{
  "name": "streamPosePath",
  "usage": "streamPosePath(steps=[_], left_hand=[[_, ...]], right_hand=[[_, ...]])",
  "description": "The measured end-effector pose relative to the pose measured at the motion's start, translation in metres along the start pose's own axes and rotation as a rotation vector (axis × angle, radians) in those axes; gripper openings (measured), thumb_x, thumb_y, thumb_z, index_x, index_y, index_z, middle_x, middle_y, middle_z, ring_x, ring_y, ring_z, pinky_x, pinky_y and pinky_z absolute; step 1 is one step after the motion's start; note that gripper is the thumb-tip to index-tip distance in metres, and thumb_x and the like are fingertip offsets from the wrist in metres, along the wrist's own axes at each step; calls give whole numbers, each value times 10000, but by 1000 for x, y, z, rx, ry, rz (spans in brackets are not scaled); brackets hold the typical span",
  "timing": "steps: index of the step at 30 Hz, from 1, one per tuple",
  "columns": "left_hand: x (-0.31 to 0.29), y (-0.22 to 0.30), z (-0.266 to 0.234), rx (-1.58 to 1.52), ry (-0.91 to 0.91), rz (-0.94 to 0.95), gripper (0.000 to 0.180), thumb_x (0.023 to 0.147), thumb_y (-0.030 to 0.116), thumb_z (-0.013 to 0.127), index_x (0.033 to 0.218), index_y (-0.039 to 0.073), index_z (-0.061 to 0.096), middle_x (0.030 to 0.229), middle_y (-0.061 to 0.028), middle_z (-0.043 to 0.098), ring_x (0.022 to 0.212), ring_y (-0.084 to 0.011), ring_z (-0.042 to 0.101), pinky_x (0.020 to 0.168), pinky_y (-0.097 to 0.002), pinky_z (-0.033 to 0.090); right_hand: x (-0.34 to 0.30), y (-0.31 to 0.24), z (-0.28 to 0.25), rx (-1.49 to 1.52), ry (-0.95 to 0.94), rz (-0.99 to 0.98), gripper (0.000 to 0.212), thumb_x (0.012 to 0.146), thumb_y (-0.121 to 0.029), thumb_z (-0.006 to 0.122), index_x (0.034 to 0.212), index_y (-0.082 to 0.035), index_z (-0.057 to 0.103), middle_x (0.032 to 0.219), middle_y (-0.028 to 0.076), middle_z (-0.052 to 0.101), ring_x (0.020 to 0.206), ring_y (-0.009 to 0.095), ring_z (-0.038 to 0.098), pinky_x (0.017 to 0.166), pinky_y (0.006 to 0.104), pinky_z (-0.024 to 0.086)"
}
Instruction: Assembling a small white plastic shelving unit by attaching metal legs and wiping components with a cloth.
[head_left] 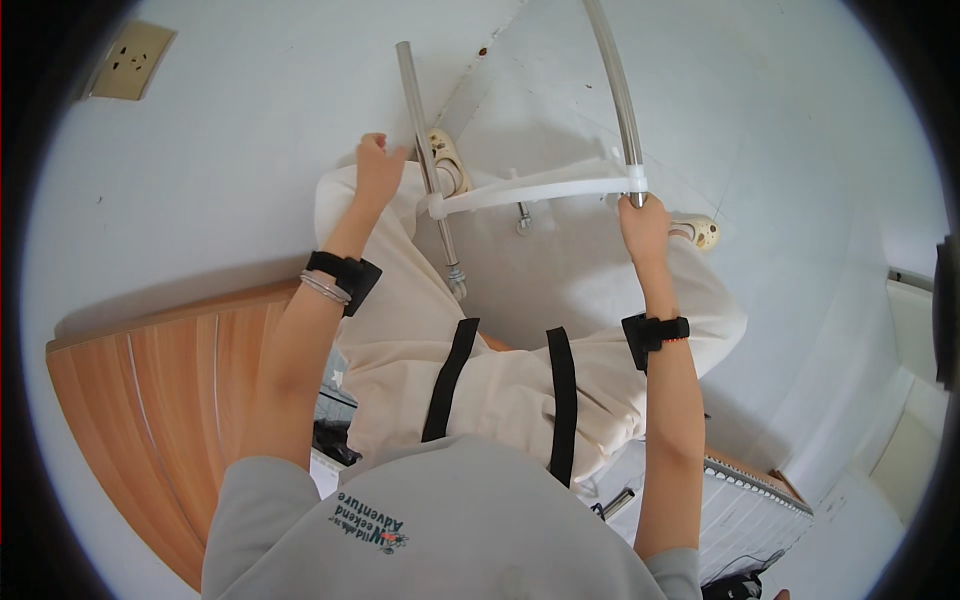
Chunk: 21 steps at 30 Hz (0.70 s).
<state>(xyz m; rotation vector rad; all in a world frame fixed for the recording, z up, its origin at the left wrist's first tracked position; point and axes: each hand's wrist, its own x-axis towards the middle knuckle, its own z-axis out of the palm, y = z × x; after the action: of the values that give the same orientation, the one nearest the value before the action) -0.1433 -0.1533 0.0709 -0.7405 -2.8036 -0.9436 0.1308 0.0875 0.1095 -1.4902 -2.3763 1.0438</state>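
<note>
Left grip (379, 168) closed beside left pole (425, 160), right grip (643, 222) – right pole (619, 95)

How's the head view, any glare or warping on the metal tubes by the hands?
Head view: soft, even daylight with faint shadows; sharp focus. Fisheye bends both metal tubes and the wooden panel edge; black vignette rings the frame. Slight sheen on the tubes, no harsh glare. Left hand and right hand are clear.

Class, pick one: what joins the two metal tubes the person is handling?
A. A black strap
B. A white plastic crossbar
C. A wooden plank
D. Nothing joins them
B: a white plastic crossbar runs between the left metal tube and the right metal tube, with the left hand and the right hand at its two ends.
</note>
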Motion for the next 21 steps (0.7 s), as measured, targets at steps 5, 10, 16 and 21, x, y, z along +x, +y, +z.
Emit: streamPosePath(steps=[5,10,16,21], left_hand=[[-19,25,12,-505,-529,-318,423,772,172,583,1078,-55,401,887,-128,551,730,-202,566,638,-292,459],[-7,40,12,-418,-753,-396,448,822,162,555,1171,-13,335,1040,-105,496,826,-154,573,690,-287,487],[10,53,26,-423,-694,-268,418,798,115,578,1137,9,357,1036,-98,501,844,-165,579,704,-301,499],[4,29,63,-535,-504,-191,403,662,84,672,984,-1,444,842,-97,541,675,-174,556,584,-289,475]], right_hand=[[-1,12,1,48,18,26,277,735,-213,503,685,58,529,630,237,545,633,407,541,594,422,420],[-10,22,0,56,119,-9,271,729,-199,517,692,69,530,619,236,538,613,393,544,582,408,422],[-12,33,7,197,277,-25,219,717,-148,565,754,67,546,607,222,537,601,349,571,568,369,428],[21,76,46,247,133,-37,241,723,-161,600,852,38,557,651,213,566,646,336,589,577,358,438]])
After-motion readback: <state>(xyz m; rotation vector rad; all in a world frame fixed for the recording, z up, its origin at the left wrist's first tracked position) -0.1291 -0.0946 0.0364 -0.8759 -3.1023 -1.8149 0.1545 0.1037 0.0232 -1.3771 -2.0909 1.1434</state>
